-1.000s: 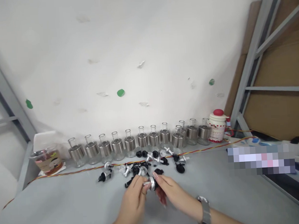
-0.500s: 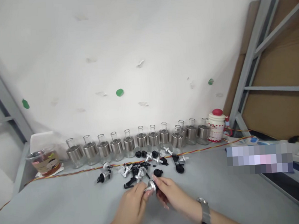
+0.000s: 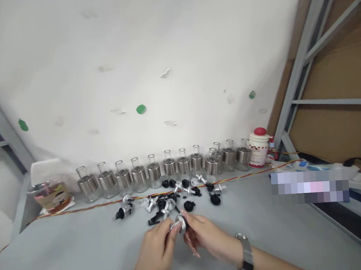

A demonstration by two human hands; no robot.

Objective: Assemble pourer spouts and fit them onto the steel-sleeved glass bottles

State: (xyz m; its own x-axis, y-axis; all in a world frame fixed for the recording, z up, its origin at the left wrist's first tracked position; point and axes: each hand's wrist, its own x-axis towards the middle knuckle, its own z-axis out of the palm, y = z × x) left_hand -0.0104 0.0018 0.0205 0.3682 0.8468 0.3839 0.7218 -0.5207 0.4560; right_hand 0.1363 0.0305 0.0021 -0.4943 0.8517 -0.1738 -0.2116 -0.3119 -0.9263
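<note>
Both of my hands meet low in the middle of the view over a grey table. My left hand pinches the thin spout end of a small silver and black pourer cap. My right hand, with a metal watch on its wrist, grips the black end of the same cap. Just beyond my fingers lies a loose pile of similar black and silver caps.
A row of several glass bottles with steel bands lines the white wall. A plastic cup with a drink stands at the left, a white jar with a red lid at the right. A red-yellow cable runs along the table. Grey shelf frames stand on both sides.
My hands have stayed together on the cap, turning it slightly. The view has shifted a little, so everything sits a bit further left.
</note>
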